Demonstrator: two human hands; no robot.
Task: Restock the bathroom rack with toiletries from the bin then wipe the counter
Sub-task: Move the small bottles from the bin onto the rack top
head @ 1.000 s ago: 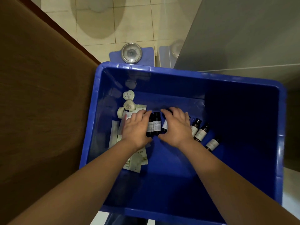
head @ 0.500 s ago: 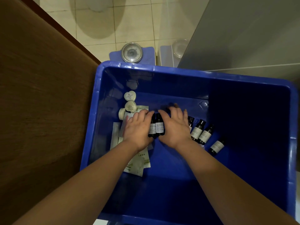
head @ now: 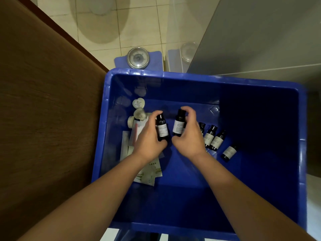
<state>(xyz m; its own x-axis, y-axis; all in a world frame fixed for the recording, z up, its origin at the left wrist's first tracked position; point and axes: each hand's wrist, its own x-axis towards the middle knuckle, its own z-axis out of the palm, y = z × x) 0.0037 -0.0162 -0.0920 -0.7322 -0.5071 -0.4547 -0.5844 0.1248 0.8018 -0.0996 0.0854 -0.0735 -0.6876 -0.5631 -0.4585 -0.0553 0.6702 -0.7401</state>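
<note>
Both my hands reach down into a deep blue plastic bin [head: 199, 79]. My left hand [head: 149, 140] is shut on a small dark bottle with a white label [head: 161, 128], held above the bin floor. My right hand [head: 188, 136] grips a second dark bottle [head: 178, 125] beside it. Several more dark bottles [head: 214, 139] lie on the bin floor to the right. At the left of the bin floor lie small round and heart-shaped white soaps [head: 138, 103] and flat white sachets [head: 147, 176].
A brown wooden panel [head: 43, 110] stands along the bin's left side. Beyond the bin sits a blue bathroom scale with a round dial [head: 138, 58] on beige floor tiles. A grey wall panel [head: 260, 35] rises at the right.
Both hands were pressed down on the bottles on the bin floor; now each has closed on one bottle and lifted it, and the two bottles are a little apart.
</note>
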